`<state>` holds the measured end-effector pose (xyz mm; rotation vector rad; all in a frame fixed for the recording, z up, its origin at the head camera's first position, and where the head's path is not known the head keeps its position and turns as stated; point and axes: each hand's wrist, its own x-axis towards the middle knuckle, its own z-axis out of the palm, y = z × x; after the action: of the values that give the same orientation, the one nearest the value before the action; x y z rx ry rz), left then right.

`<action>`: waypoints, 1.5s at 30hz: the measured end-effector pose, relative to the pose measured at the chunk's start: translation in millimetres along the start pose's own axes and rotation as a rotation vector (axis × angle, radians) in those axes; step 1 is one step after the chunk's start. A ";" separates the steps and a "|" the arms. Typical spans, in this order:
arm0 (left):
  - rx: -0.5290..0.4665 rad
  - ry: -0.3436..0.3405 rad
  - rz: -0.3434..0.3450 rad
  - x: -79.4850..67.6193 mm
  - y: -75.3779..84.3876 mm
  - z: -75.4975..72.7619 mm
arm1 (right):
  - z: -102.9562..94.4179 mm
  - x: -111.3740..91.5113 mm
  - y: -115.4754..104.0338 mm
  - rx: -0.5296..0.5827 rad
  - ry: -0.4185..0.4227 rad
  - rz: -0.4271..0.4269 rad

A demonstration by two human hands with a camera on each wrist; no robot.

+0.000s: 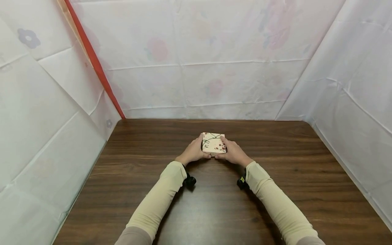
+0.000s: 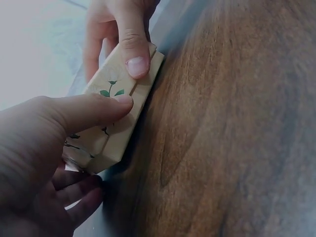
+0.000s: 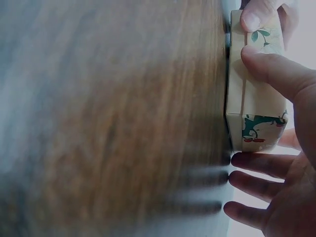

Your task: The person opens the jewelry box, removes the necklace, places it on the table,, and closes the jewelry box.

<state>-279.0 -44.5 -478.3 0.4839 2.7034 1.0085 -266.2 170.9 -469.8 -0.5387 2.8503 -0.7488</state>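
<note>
A small cream cardboard box with a print of dark branches and red blossoms is at the far middle of the table. My left hand grips its left side, and my right hand grips the right. Both thumbs press on the near side, close together, as the left wrist view shows on the box. In the right wrist view a seam runs along the box close to the tabletop, and several right fingertips stretch out past its end. The lid appears seated.
The dark wood-grain table runs to a white floral cloth at the back. More cloth hangs along the left and right sides. A red strip slants down the back left corner. Black wrist cameras sit under both sleeves.
</note>
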 end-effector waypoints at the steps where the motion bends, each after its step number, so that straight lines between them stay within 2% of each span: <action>1: -0.012 -0.003 0.000 -0.3 0.4 -0.2 | 0.1 -0.4 0.4 0.000 -0.001 0.001; 7: -0.128 -0.008 0.002 -2.1 1.3 -2.2 | -0.1 -1.9 1.2 -0.015 -0.003 0.005; 12: -0.235 -0.006 -0.037 -2.8 0.2 -2.7 | -0.5 -2.2 1.0 -0.010 -0.003 0.001; 18: -0.455 0.059 -0.054 -3.5 0.5 -1.6 | 1.3 -2.2 1.6 -0.001 0.000 0.014; 22: -0.554 0.118 -0.106 -4.6 1.7 -1.0 | 2.1 -3.4 1.6 0.000 -0.005 0.016; 26: -0.614 0.170 -0.156 -3.5 3.0 -0.6 | -0.4 -4.9 0.7 0.015 -0.004 0.005; 33: -0.692 0.214 -0.217 -1.6 5.2 0.4 | -6.2 -7.6 -1.6 0.046 0.009 -0.006; 40: -0.827 0.195 -0.214 -2.6 9.5 1.2 | -4.0 -8.3 -3.2 0.051 0.019 -0.021; 45: -0.866 0.196 -0.233 -2.2 7.8 2.0 | -5.6 -9.3 -5.0 0.046 0.024 -0.027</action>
<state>-274.6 -38.5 -474.4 -0.0980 2.0752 2.0336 -257.4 172.9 -462.0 -0.5670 2.8451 -0.8292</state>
